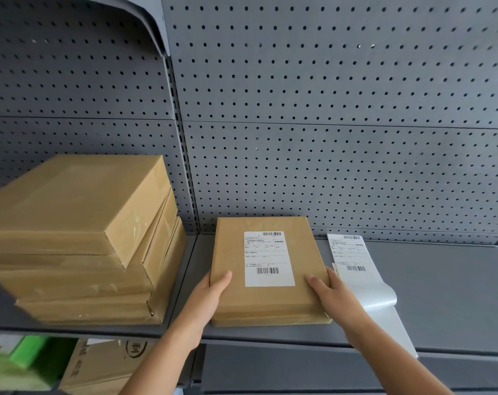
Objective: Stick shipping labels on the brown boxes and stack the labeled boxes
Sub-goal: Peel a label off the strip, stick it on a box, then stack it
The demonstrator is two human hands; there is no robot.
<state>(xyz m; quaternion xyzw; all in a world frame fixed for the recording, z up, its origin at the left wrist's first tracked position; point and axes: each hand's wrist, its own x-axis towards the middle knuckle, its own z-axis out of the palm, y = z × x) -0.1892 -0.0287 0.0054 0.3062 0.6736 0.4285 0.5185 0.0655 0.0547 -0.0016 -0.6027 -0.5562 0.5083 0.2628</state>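
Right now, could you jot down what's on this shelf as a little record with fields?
setting: grey shelf with a pegboard behind
labelled box: flat on the shelf, white label on its top
left hand: grips the box's left edge
right hand: grips the box's right edge
stack: plain brown boxes piled at the left, no labels showing
label strip: lies right of the held box, its tail curling over the shelf's front
below: cartons and green packs, partly seen
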